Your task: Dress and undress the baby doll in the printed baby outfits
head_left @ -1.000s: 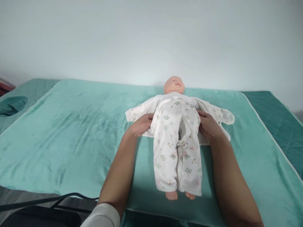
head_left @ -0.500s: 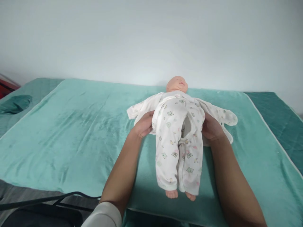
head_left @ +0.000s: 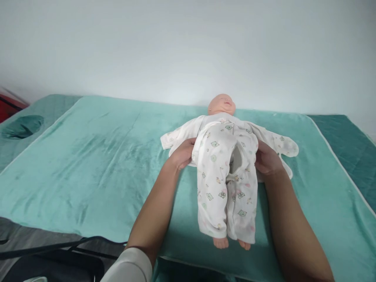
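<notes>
Head view, nearest first: your white cuff (head_left: pixel 127 266) sits at the bottom edge, with a black strap (head_left: pixel 58 246) running across the floor to its left. Both bare forearms reach forward over the near hem of the teal blanket (head_left: pixel 88 168).

The doll (head_left: pixel 226 172) lies on its back in the middle of that blanket, its bare feet (head_left: pixel 221 243) pointing at you and just inside the near edge. A printed white romper (head_left: pixel 219 196) covers its legs and belly, open down the front between the legs.

Your left hand (head_left: pixel 182 152) is closed on the doll's flank on one side, and your right hand (head_left: pixel 266 158) is closed on the other, at about the same height. The fingertips are tucked out of sight behind the body, so how far they reach under cannot be told.

For a grip like this, I judge it best to press evenly from both sides, take the weight on your palms rather than pinching cloth alone, and lift both sides level so the legs do not twist.

Beyond your hands, the romper's two sleeves (head_left: pixel 282 145) lie flat and spread outward; mind that neither is trapped under a wrist. The doll's head (head_left: pixel 221 104) rests at the far edge, near the pale wall (head_left: pixel 176 47).
</notes>
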`<state>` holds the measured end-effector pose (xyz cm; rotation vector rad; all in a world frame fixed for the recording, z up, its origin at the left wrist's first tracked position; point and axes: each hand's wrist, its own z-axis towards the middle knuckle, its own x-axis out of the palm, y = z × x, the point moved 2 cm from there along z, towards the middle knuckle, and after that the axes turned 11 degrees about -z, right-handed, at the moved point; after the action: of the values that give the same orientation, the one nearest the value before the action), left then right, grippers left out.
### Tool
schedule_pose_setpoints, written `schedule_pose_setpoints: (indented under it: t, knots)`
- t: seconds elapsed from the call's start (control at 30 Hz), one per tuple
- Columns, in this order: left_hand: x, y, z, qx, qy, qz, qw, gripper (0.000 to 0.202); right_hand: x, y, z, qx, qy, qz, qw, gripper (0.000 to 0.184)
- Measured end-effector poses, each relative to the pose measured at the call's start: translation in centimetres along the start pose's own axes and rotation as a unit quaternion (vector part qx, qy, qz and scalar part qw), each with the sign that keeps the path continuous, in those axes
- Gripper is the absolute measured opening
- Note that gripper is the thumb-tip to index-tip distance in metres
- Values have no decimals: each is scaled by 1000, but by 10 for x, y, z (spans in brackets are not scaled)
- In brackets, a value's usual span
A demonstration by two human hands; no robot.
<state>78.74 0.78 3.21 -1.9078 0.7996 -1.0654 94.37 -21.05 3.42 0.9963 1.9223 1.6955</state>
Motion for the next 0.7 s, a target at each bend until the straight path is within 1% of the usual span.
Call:
schedule_pose_setpoints:
  t: [0.13, 0.2, 0.33, 0.5, 0.63, 0.7]
  knots:
    - [3, 0, -1, -15, 22, 3, 1000, 35, -2, -1, 0, -9, 4, -50, 999, 41]
    - [2, 0, 0, -14, 25, 11, 1000, 35, -4, -2, 1, -7, 7, -77, 997, 41]
    - [0, -2, -2, -5, 18, 70, 997, 35, -10, -4, 2, 2, 10, -107, 994, 35]
    - [-3, -4, -4, -1, 54, 100, 994, 41, -16, -2, 0, 23, 31, -111, 993, 29]
    - [-5, -5, -5, 10, 67, 122, 990, 42, -18, 2, -2, 27, 50, -151, 987, 27]
    - [-5, -4, -5, 11, 71, 124, 990, 41, -17, 3, -2, 28, 48, -178, 982, 24]
